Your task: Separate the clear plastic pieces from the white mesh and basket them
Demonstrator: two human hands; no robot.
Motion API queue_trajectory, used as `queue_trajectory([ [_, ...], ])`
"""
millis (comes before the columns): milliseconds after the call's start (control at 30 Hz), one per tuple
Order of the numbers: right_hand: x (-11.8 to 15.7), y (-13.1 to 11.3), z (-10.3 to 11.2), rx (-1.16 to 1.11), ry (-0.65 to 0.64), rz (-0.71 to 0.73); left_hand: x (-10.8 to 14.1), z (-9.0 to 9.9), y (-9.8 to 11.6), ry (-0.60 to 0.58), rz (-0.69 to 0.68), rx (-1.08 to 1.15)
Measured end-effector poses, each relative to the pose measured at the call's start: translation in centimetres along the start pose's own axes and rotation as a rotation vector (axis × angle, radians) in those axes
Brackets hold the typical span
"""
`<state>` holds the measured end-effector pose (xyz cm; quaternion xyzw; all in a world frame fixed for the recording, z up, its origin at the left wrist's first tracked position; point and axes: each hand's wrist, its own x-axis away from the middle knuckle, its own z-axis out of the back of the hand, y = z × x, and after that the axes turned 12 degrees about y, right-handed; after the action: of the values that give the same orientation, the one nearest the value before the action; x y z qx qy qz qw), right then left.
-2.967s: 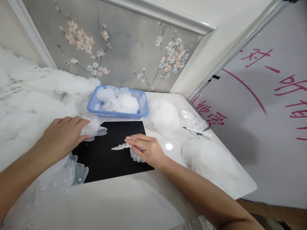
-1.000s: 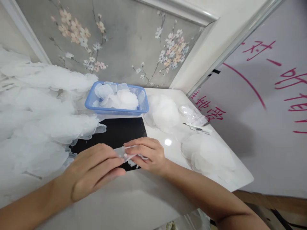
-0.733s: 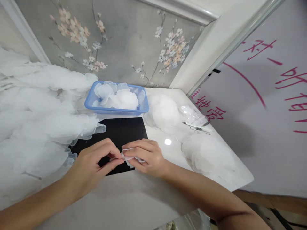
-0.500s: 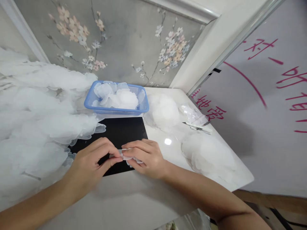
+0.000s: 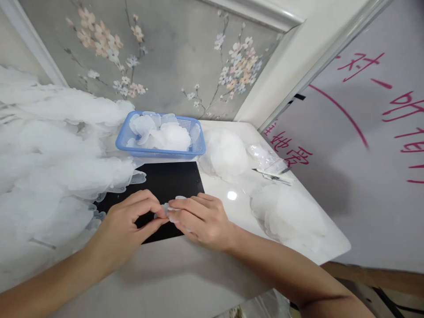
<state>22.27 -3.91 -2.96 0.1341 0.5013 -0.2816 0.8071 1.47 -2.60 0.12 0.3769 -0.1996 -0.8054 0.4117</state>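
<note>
Over a black mat [image 5: 170, 179], my left hand [image 5: 130, 218] pinches a small translucent white petal-like piece [image 5: 173, 215] between thumb and index finger. My right hand [image 5: 207, 221] is closed around the same piece or pieces from the other side, its fingers curled over them. The fingertips of both hands almost touch. Part of the white material shows above and below the right fingers; how many pieces there are is hidden.
A blue plastic basket [image 5: 155, 153] with similar translucent pieces stands behind the mat. A big heap of white pieces [image 5: 49, 176] fills the left. Two white piles [image 5: 228, 154] lie on the right, with a clear plastic bag [image 5: 265, 157] and a thin dark-tipped tool [image 5: 271, 176]. A whiteboard [image 5: 364, 198] borders the table.
My right fingers have shifted slightly over the white pieces, which now show more above the index finger. My left hand has barely moved and keeps its pinch.
</note>
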Motion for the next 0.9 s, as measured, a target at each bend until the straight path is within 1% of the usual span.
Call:
queue_trajectory([
  [67,0.1,0.1,-0.1,-0.028,0.017,-0.016,0.1,0.0,-0.2,-0.027,0.034,0.019],
  [133,0.2,0.3,-0.2,-0.058,0.034,-0.042,0.3,-0.1,-0.3,-0.020,0.029,0.029],
  [200,0.4,0.6,-0.4,-0.070,0.046,-0.067,0.5,-0.2,-0.1,-0.014,-0.007,0.017],
  [300,0.7,1.0,-0.4,-0.058,0.059,-0.090,0.7,0.1,0.6,-0.035,-0.087,-0.012],
  [433,0.8,1.1,-0.3,-0.043,0.033,-0.099,0.9,1.1,1.5,-0.067,-0.159,0.019],
  [500,0.7,1.3,-0.5,-0.079,0.007,-0.174,0.9,1.7,1.8,-0.107,-0.189,0.057],
  [567,0.2,1.8,-0.9,-0.165,-0.013,-0.351,0.8,2.3,2.0,-0.124,-0.224,0.070],
  [633,-1.0,3.1,-1.6,-0.251,-0.021,-0.559,0.7,2.8,2.1,-0.113,-0.254,0.046],
  [700,-3.0,5.1,-2.5,-0.295,-0.017,-0.699,0.6,3.1,2.1,-0.100,-0.282,0.012],
  [733,-4.4,6.2,-3.1,-0.296,-0.005,-0.738,0.5,3.3,2.1,-0.109,-0.290,-0.005],
  [800,-7.3,8.4,-4.6,-0.325,-0.030,-0.809,0.5,3.4,2.1,-0.135,-0.281,-0.021],
  [833,-8.8,9.5,-5.4,-0.354,-0.072,-0.837,0.5,3.4,2.2,-0.158,-0.260,-0.029],
  [867,-10.1,10.4,-6.3,-0.365,-0.139,-0.847,0.6,3.3,2.3,-0.187,-0.237,-0.041],
  [900,-11.2,11.3,-7.3,-0.333,-0.207,-0.843,0.8,3.3,2.4,-0.222,-0.222,-0.058],
])
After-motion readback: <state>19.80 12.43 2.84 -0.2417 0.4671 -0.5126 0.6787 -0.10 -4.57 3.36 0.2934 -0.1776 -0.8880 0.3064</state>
